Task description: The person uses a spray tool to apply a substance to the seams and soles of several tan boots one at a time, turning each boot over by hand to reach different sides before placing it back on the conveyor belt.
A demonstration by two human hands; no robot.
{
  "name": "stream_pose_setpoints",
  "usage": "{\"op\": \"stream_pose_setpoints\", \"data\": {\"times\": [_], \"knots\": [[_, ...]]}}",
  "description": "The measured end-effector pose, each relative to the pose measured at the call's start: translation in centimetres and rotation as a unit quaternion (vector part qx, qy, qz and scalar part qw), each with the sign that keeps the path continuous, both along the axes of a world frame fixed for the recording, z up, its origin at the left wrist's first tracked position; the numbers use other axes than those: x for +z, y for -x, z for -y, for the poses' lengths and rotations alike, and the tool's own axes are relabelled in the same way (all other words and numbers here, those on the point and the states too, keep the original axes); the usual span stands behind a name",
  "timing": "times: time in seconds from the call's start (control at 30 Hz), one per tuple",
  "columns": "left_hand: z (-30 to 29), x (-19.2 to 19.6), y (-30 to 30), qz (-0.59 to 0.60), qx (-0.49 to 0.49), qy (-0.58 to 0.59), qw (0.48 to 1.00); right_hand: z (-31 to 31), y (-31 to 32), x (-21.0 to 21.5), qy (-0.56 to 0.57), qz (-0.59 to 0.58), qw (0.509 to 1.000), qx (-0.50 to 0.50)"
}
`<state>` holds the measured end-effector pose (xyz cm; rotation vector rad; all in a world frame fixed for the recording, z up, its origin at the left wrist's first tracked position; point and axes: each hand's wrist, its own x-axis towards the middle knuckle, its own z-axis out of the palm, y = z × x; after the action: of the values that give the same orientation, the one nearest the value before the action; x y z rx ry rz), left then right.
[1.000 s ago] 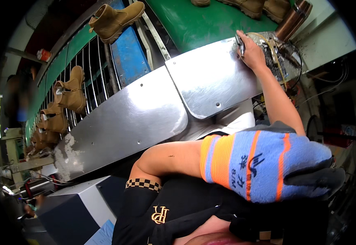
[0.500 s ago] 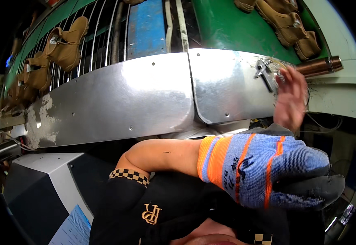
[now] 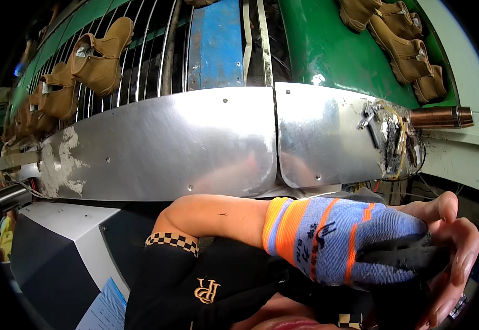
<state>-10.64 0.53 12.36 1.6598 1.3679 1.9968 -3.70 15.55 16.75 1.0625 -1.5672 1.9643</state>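
Note:
My left hand (image 3: 327, 239) wears a blue knit glove with orange bands and dark coated fingers. Its forearm crosses in front of my chest, and the gloved fingers are bent together; whatever they might hold is hidden. My bare right hand (image 3: 466, 247) is at the glove's fingertip end, its fingers curved round it, partly behind the glove. Its palm is hidden. Beyond the hands, small metal tools (image 3: 369, 127) and dark debris lie at the right end of a shiny metal table (image 3: 168, 143).
Tan boots (image 3: 103, 58) stand on a barred rack at the left. More tan boots (image 3: 401, 47) rest on a green surface (image 3: 327, 55) at the right. A copper-coloured cylinder (image 3: 441, 117) juts out beside the table. A grey-black machine housing (image 3: 80, 228) with a paper sheet (image 3: 104, 308) is at lower left.
My right hand has come back from the tools at the table's right end to the gloved fingertips. My left hand has shifted slightly leftward. The table appears lower in the view.

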Motion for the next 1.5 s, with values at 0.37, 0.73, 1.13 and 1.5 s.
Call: {"op": "stream_pose_setpoints", "data": {"times": [0.37, 0.73, 1.13, 1.5], "knots": [[29.3, -0.1, 22.9, -0.229, 0.711, 0.476, 0.464, 1.7, 8.7, -1.0, 0.062, -0.054, 0.994, 0.065], [44.5, -9.6, 27.2, -0.028, 0.710, 0.661, 0.240, -3.5, 15.1, -2.7, 0.050, -0.102, 0.985, 0.128], [28.4, -11.1, 4.8, -0.103, 0.802, 0.278, 0.519, -8.1, 14.9, -1.2, 0.019, -0.161, 0.966, 0.199], [11.9, -6.1, -6.5, -0.174, 0.401, 0.610, 0.661, -9.0, 7.9, 1.3, -0.097, -0.150, 0.935, 0.305]]}}
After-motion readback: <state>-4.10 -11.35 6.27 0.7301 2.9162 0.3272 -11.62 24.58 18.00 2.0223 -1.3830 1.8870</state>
